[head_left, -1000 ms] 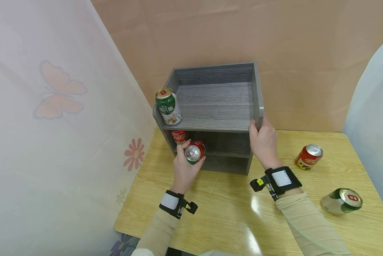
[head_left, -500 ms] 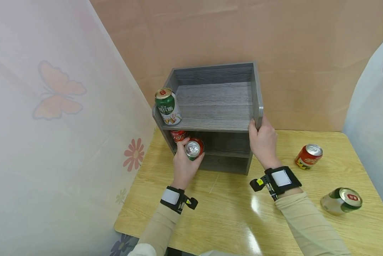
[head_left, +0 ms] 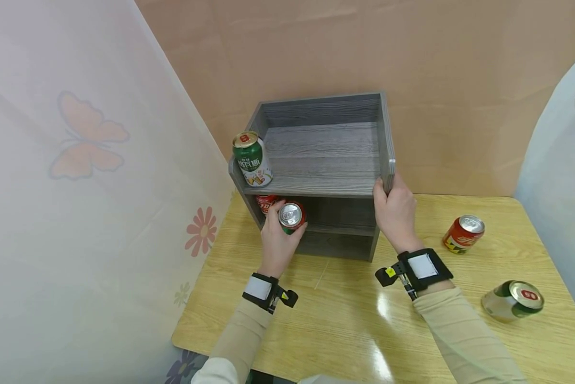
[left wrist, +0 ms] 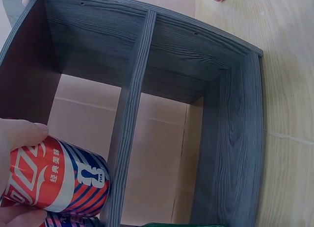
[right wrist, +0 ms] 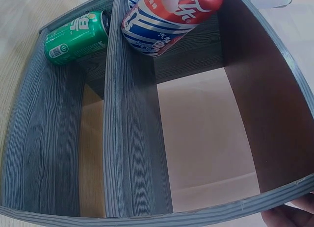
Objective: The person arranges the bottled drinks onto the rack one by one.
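Observation:
In the head view my left hand (head_left: 278,242) grips a red cola can (head_left: 290,215) by its sides at the opening of a grey wooden shelf's middle level. Its blue-striped lower end sits right at the middle board in the left wrist view, where the can (left wrist: 61,175) shows large. A second red can (head_left: 265,203) stands to its left on that level, partly hidden by my fingers. My right hand (head_left: 397,217) holds the right side panel of the shelf (head_left: 326,154), thumb in front. Both wrists wear black straps.
A green-and-white can (head_left: 254,162) stands at the left of the top level. A green can (right wrist: 78,38) is in the bottom compartment. On the table (head_left: 345,309), to the right, stand a red can (head_left: 464,234) and a pale green-topped can (head_left: 512,302).
My left hand has moved forward and slightly up with the cola can, deeper into the middle level. The right hand and the shelf have stayed put.

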`<action>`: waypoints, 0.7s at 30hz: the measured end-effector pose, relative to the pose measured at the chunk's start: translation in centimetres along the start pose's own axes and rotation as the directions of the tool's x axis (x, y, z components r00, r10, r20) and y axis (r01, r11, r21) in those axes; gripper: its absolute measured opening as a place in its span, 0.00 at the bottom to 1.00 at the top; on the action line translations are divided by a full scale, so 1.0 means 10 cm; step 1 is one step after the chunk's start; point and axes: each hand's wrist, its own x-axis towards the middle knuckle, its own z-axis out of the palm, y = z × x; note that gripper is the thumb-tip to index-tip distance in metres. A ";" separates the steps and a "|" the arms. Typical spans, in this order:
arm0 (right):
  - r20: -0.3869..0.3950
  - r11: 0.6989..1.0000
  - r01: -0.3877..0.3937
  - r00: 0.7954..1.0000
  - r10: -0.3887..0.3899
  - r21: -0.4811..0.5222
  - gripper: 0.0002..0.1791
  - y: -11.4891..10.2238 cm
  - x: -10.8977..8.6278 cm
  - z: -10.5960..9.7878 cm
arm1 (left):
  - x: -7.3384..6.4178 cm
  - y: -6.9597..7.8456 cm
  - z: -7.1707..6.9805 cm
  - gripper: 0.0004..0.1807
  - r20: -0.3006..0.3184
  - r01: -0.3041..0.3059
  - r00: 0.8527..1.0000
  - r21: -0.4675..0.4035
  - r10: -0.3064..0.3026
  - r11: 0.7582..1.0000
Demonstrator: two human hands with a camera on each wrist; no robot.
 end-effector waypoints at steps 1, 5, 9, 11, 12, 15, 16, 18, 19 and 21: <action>0.000 1.000 0.001 1.000 -0.001 0.001 0.20 0.00 0.00 0.00 | 0.01 0.00 0.00 0.41 0.000 -0.006 1.000 0.009 0.006 1.000; 0.003 1.000 -0.003 1.000 0.003 0.000 0.20 0.00 0.00 0.00 | 0.05 0.01 0.02 0.40 -0.005 -0.035 0.999 0.041 0.035 0.999; 0.009 1.000 -0.007 1.000 0.007 -0.003 0.20 -0.01 0.00 -0.01 | 0.07 0.01 0.04 0.41 -0.021 -0.042 0.999 0.075 0.044 0.996; 0.011 1.000 -0.007 1.000 0.007 -0.003 0.21 -0.01 0.00 -0.01 | 0.08 0.01 0.05 0.42 -0.037 -0.035 0.999 0.087 0.038 0.996; 0.011 1.000 -0.007 1.000 0.007 -0.003 0.21 -0.01 0.00 -0.01 | 0.08 0.01 0.06 0.42 -0.046 -0.030 0.998 0.094 0.035 0.995; 0.009 1.000 -0.009 1.000 0.008 0.003 0.21 -0.01 0.00 -0.01 | 0.09 0.02 0.07 0.42 -0.073 -0.023 0.997 0.107 0.031 0.994; 0.009 1.000 -0.009 1.000 0.009 0.005 0.21 -0.01 0.00 -0.01 | 0.09 0.01 0.08 0.41 -0.080 -0.028 0.996 0.111 0.037 0.993; 0.006 1.000 -0.011 1.000 0.011 0.008 0.21 -0.02 -0.01 -0.02 | 0.10 0.00 0.09 0.40 -0.091 -0.040 0.995 0.120 0.051 0.992; 0.006 1.000 -0.012 1.000 0.012 0.009 0.21 -0.02 -0.01 -0.02 | 0.11 -0.01 0.10 0.40 -0.094 -0.046 0.994 0.122 0.058 0.991; 0.006 1.000 -0.013 1.000 0.013 0.008 0.21 -0.02 -0.01 -0.02 | 0.12 -0.02 0.12 0.39 -0.100 -0.058 0.992 0.122 0.071 0.991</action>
